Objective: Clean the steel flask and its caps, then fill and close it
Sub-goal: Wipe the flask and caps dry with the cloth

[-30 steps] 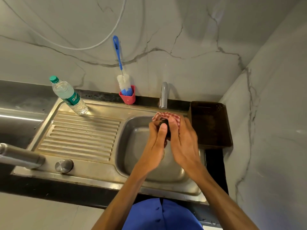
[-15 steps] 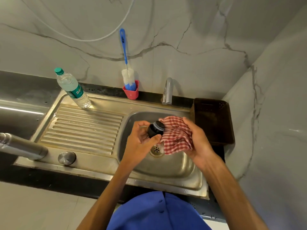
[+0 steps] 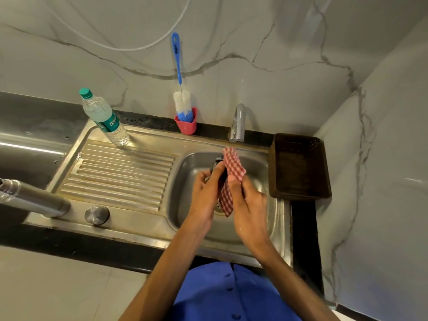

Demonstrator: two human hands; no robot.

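Observation:
Over the sink basin (image 3: 192, 172), my left hand (image 3: 205, 193) grips a small dark inner cap (image 3: 217, 162); only its top edge shows above my fingers. My right hand (image 3: 249, 205) presses a red-and-white checked cloth (image 3: 234, 165) against the cap's right side, and the cloth hangs down between both hands. The steel flask (image 3: 32, 198) lies on its side at the left edge of the counter, mouth toward the left. Its round steel outer cap (image 3: 96, 215) sits on the sink's front rim next to the flask.
A water bottle (image 3: 104, 119) with a green cap stands at the back of the ribbed drainboard (image 3: 120, 174). A blue bottle brush (image 3: 181, 98) stands in a red cup (image 3: 186, 123). The tap (image 3: 238, 123) is behind the basin, a dark brown basket (image 3: 300, 165) to its right.
Half a second ago the cloth was spread open and the cap showed beside it. Now my hands have closed together, with the cloth folded against the cap.

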